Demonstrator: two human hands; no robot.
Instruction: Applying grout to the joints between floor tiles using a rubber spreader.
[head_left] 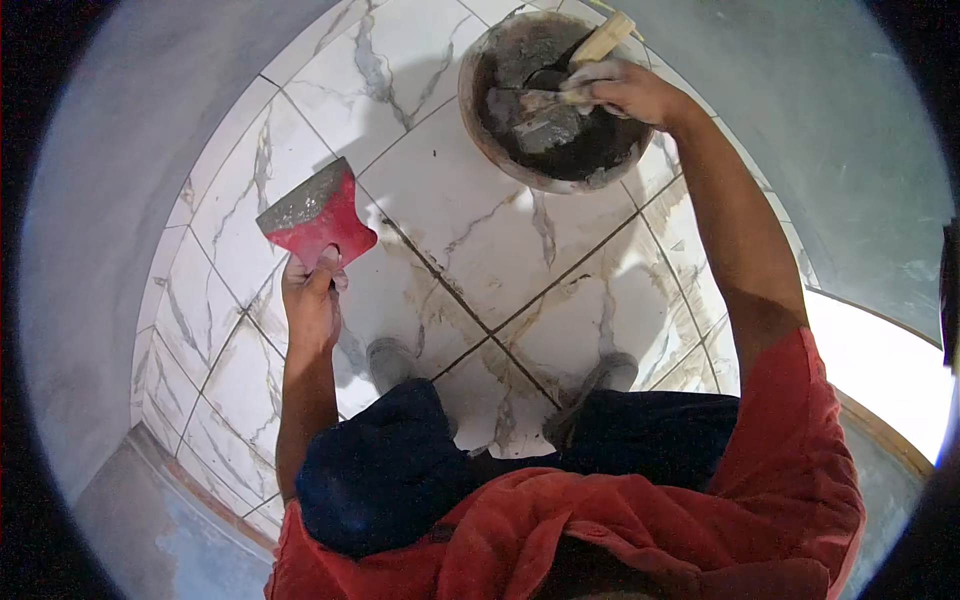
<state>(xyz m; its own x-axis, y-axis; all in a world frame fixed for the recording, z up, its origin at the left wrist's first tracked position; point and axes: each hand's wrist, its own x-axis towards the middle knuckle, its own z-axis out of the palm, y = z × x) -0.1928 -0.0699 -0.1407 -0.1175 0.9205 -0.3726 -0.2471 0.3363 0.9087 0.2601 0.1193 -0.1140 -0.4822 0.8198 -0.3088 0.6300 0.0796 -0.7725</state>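
My left hand point(312, 300) is closed on a red scraper point(330, 225), whose wide edge carries wet grey paste, held up over the white veined floor tiles. At the top right sits a round, stained bucket point(480, 130) of grey mix on the tiles. My right hand point(625, 95) reaches over it, its fingers closed round the pale handle of a small trowel point(545, 120) in the mix. A light wooden handle point(605, 38) sticks out over the bucket's far rim; what it belongs to is hidden.
Grey plastered walls point(100, 220) rise around the tiled floor point(420, 180), which has dark joints and smears. My shoes point(612, 378) rest on the tiles below my bent knees. A brightly lit opening point(880, 350) with a brown edge is at the right.
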